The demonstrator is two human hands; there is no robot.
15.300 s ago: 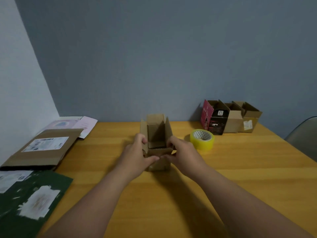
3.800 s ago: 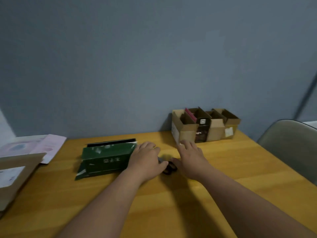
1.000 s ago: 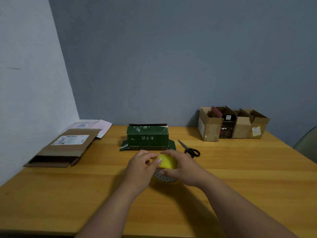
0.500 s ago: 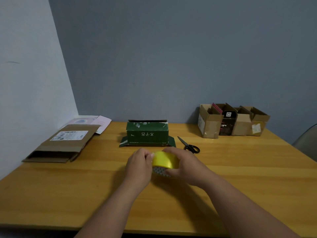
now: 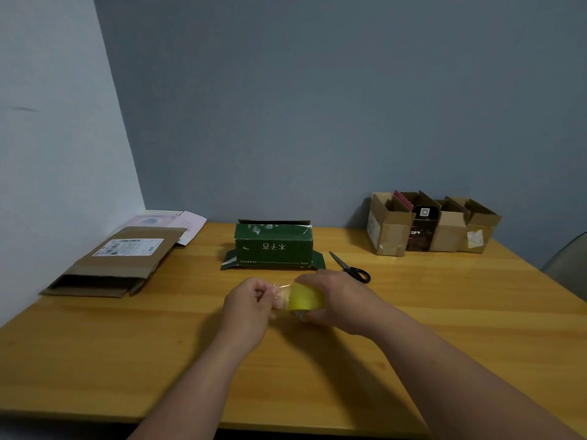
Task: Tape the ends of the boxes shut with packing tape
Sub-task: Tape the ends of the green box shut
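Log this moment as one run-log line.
step: peeling tape | right hand: holds roll | left hand: pinches tape end | green box: untaped | scissors: idle

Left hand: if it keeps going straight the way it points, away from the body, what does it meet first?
Probably the green box, near its splayed bottom flap. The left hand pinches the tape end peeled from the yellow tape roll; only bare table lies between. Depth is unclear.

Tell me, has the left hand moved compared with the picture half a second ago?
Yes. The left hand has drawn leftward away from the yellow tape roll, pulling out a clear strip, while the green box behind stays put.
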